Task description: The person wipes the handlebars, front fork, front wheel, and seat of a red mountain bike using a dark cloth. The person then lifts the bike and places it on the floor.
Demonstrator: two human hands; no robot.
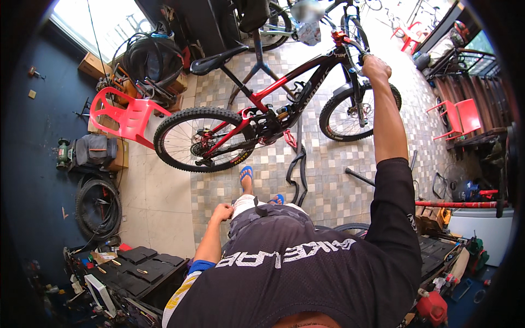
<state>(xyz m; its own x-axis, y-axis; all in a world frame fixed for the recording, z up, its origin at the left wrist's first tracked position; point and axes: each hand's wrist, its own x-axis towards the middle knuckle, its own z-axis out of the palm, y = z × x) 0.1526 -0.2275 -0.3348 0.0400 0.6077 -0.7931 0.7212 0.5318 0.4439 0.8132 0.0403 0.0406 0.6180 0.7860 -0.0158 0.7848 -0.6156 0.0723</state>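
A red and black mountain bike (290,82) stands upright ahead of me, its front wheel to the right. My right arm reaches far forward, and my right hand (376,68) is closed round the near end of its handlebar. The black saddle (219,60) and the rear wheel (205,139) are on the left side. Low beside my shorts hangs my left hand (222,211), fingers curled in, with nothing visible in it and not touching the bike.
A long black rubber strip (298,169) lies looped on the tiled floor between my feet and the bike. Red plastic chairs stand left (128,115) and right (460,117). A loose wheel (98,208) leans at the left wall. Behind me is a cluttered workbench (139,268). More bikes stand beyond.
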